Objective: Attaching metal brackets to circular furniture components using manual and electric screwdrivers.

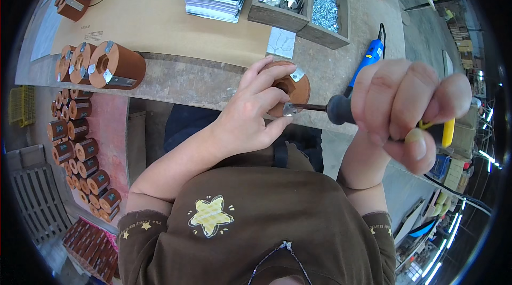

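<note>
My left hand (255, 105) steadies a brown ring-shaped coil (303, 89) at the front edge of the workbench. Its fingers wrap over the coil's top and side, with the thumb beside a small metal tab (288, 109). In my closed right hand (405, 109) is a screwdriver (338, 109) with a dark handle and a yellow end. The screwdriver lies nearly level, its shaft pointing left and its tip at the metal tab. Whether the tip sits in a screw is too small to tell. My left hand covers part of the coil.
A wooden box (277, 16) holds black pieces, white pieces and silver screws in compartments. Beside it are a stack of printed sheets (216, 5) and a blue corded power tool (368, 61). Brown coils (125, 66) line the bench's left; several more (88, 149) stand on a pink surface below.
</note>
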The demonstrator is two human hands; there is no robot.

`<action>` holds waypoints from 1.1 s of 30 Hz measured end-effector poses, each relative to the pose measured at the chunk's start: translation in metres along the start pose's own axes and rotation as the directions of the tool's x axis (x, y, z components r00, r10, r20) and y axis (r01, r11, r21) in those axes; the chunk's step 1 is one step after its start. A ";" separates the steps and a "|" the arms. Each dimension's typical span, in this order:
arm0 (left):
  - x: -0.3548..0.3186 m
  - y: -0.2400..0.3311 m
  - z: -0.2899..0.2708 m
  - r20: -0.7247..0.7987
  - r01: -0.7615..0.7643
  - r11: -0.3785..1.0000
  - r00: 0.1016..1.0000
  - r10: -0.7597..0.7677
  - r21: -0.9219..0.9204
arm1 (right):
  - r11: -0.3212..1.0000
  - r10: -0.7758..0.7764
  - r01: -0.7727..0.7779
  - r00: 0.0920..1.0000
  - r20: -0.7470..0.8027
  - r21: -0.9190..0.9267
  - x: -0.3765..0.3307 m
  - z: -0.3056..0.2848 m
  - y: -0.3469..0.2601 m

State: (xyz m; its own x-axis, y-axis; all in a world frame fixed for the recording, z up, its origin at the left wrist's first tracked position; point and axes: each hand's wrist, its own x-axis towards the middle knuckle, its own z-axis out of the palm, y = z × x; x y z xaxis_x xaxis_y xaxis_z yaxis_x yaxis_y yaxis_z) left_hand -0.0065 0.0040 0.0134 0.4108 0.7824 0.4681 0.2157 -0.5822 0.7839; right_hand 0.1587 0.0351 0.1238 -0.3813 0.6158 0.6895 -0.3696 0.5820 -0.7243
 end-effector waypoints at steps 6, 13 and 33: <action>0.006 0.000 0.003 0.002 0.065 0.997 0.998 -0.065 0.046 | 0.999 0.043 -0.042 0.998 -0.035 0.027 0.001 0.001 -0.003; 0.007 0.001 -0.002 -0.023 0.059 0.997 0.998 -0.058 0.055 | 1.000 0.021 -0.022 0.989 -0.143 -0.001 -0.001 0.013 -0.007; 0.012 0.030 -0.148 -0.177 0.125 0.988 0.978 -0.108 0.086 | 0.943 -0.191 0.283 0.891 -0.412 0.175 -0.002 -0.031 -0.069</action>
State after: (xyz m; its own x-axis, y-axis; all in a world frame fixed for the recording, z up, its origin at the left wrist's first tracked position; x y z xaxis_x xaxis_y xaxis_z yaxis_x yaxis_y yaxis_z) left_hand -0.1266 0.0287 0.1027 0.2221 0.8674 0.4454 0.3405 -0.4970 0.7981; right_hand 0.2113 0.0107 0.1725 0.0804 0.6560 0.7505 -0.6045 0.6307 -0.4865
